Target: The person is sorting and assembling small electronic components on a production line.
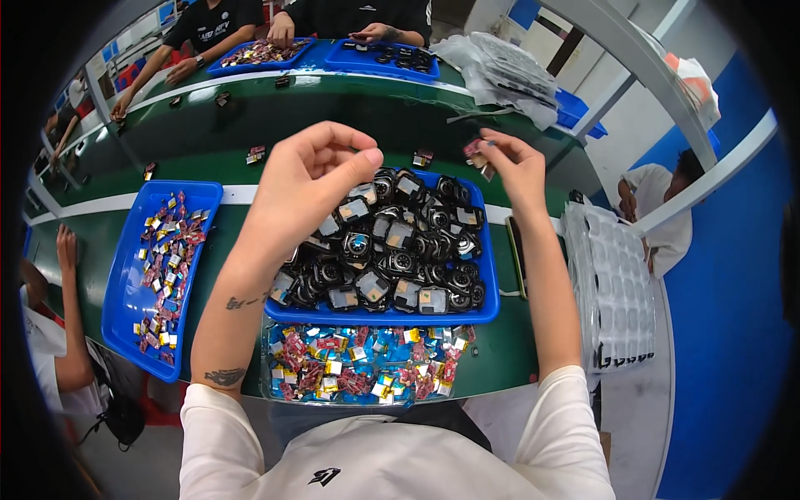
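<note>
My left hand [321,171] hovers over the far left part of a blue tray [383,317], its fingers curled in toward the thumb and nothing showing between the tips. Black watch-shaped casings [400,262] are heaped in that tray. Beyond the tray's far right corner, my right hand [518,167] pinches a small red circuit board [475,148] with a pale metallic part hanging below it. Closest to my body, a clear tray [275,392] holds many red circuit boards with small silver-and-yellow battery cells [367,358].
At left stands another blue tray [208,196] of boards and cells. A green conveyor belt [333,108] crosses ahead, carrying scattered boards [255,155]. Stacked clear plastic trays [612,283] stand at right, beside a phone-like slab [517,250]. Co-workers sit across, left and right; grey frame posts [708,175] rise at right.
</note>
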The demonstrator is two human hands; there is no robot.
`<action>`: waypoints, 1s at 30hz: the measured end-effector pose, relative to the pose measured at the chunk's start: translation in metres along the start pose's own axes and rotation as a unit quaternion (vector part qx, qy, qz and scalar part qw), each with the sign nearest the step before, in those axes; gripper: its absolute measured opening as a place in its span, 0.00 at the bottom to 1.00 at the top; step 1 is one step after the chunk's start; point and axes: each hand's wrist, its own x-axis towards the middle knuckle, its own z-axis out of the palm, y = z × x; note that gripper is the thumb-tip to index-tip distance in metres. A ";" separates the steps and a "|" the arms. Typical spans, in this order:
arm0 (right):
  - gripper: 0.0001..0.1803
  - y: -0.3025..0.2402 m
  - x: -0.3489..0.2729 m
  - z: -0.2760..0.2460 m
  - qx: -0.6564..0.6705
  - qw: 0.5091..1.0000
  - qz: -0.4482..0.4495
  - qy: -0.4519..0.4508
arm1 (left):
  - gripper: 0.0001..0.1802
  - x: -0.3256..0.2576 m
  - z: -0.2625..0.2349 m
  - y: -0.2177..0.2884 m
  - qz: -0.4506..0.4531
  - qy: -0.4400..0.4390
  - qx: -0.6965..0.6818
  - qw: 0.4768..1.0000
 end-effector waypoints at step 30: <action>0.11 -0.055 -0.090 -0.039 0.047 0.989 0.042 -0.130 | 0.12 -0.005 -0.011 0.008 0.061 -0.021 0.048 0.997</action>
